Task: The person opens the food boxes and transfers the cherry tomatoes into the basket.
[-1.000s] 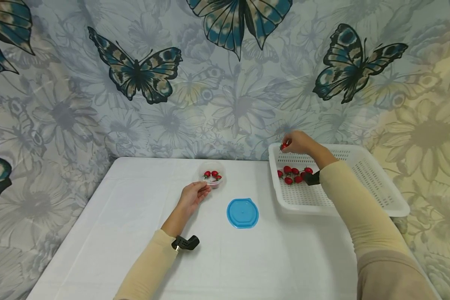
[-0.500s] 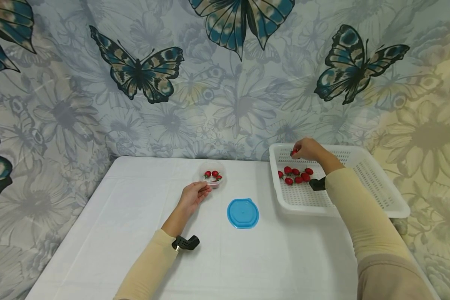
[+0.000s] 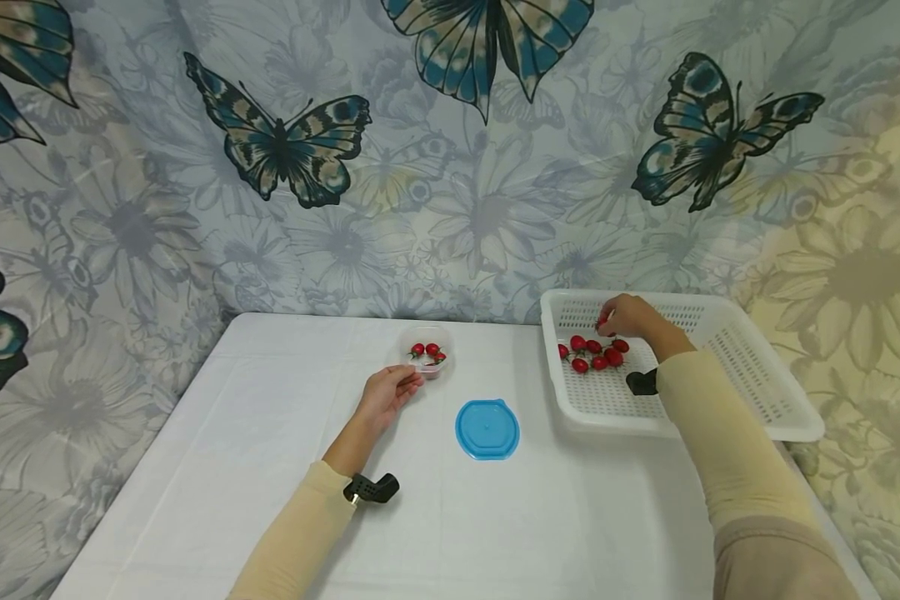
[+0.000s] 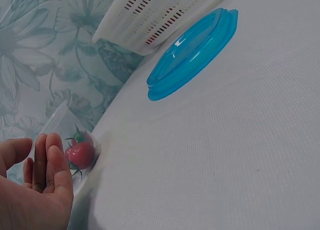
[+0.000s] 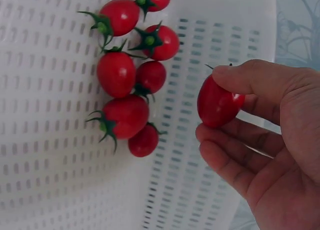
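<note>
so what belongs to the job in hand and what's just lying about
Job: tomato pinched by right hand; other tomatoes in white basket; clear tub by left hand; probably blue lid, untouched.

Merely there: butterfly backdrop; white cloth.

Red oval tomato [image 5: 217, 104] is being pinched by the right grip [image 3: 633, 319] over the white perforated basket [image 3: 596, 400]. Loose tomatoes [image 5: 116, 74], red with green calyxes, are lying clustered on the basket floor. Clear container [image 3: 432, 372] is standing at the left grip [image 3: 388, 394], contact unclear; several small tomatoes [image 3: 417, 350], also red and green-topped, are sitting inside.
</note>
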`<state>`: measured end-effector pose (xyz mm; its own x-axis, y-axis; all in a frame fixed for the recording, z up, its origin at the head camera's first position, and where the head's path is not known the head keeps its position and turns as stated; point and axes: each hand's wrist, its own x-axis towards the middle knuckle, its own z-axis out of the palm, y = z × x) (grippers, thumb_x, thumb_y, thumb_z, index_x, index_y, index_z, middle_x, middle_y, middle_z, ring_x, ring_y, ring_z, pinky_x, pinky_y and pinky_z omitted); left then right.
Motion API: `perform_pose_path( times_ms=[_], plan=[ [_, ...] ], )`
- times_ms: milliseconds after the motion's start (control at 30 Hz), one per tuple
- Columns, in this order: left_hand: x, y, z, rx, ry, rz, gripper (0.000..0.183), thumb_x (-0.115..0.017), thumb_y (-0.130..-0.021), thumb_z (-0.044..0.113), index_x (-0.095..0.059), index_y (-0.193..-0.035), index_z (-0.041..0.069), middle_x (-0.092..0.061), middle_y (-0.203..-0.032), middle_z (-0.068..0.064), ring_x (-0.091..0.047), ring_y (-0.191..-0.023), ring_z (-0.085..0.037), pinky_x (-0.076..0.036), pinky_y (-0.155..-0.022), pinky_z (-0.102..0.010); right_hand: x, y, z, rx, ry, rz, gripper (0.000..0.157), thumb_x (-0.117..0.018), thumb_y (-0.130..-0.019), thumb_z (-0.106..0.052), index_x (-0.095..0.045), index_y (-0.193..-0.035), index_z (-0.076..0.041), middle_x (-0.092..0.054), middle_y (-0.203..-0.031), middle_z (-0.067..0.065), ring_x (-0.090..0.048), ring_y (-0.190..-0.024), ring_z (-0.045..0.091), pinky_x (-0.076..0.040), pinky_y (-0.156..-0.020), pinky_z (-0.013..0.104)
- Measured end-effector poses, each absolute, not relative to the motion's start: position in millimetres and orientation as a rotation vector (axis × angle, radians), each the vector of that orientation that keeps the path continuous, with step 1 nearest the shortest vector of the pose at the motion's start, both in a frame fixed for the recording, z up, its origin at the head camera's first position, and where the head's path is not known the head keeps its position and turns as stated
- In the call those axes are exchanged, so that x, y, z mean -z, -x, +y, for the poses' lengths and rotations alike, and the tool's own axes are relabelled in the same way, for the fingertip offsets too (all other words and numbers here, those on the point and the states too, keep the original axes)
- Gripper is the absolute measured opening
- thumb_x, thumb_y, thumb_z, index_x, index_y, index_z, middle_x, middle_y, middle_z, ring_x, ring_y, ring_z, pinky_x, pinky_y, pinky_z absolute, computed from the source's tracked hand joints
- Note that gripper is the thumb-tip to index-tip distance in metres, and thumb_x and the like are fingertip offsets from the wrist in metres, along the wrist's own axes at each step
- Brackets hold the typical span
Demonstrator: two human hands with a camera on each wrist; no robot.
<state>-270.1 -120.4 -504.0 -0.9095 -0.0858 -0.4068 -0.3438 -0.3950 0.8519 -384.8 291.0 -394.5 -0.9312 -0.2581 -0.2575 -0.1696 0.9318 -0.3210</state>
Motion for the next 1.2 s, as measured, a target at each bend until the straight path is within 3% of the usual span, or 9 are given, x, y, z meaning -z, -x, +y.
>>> perform_pose_path(
  times_ms=[267,600,833,1200],
  plan=[
    [505.0,270.6,-119.1,-2.45,0.575,1.618,0.012,-0.06,-0.095,0.008,-0.058,-0.105,0.001,-0.07,-0.083,-0.004,-0.068,-0.073,-0.008,-0.056,-0.068,-0.016,405.7,383.1,301.9,0.383,0.241,2.805,0.028,-0.067,-0.085,-0.014,-0.063,-0.1,0.009,-0.068,-0.09,0.021,-0.06,-0.082,0.032,-0.051,-0.077,0.047],
    [504.8,270.6,-118.0,-2.452,0.584,1.617,0.011,-0.06,-0.095,0.008,-0.059,-0.104,0.002,-0.07,-0.086,-0.006,-0.069,-0.074,-0.009,-0.055,-0.068,-0.016,412.1,381.1,317.5,0.333,0.157,2.793,0.022,-0.063,-0.079,-0.011,-0.063,-0.09,0.008,-0.063,-0.08,0.015,-0.056,-0.075,0.027,-0.05,-0.063,0.036],
    [504.4,270.6,-118.3,-2.434,0.6,1.629,0.011,-0.059,-0.096,0.009,-0.058,-0.105,0.003,-0.07,-0.086,-0.005,-0.069,-0.074,-0.009,-0.056,-0.068,-0.016,412.9,377.0,321.2,0.258,0.114,2.699,0.011,-0.061,-0.079,-0.01,-0.058,-0.072,-0.001,-0.05,-0.062,0.002,-0.047,-0.061,0.018,-0.042,-0.056,0.029],
    [503.9,266.8,-119.8,-2.453,0.514,1.642,0.016,-0.063,-0.093,0.012,-0.06,-0.105,0.001,-0.07,-0.085,-0.004,-0.069,-0.078,-0.009,-0.055,-0.07,-0.016,422.0,371.0,323.2,0.312,0.061,2.618,0.009,-0.064,-0.08,-0.008,-0.06,-0.076,-0.001,-0.054,-0.069,0.006,-0.054,-0.065,0.019,-0.045,-0.054,0.024]
  ],
)
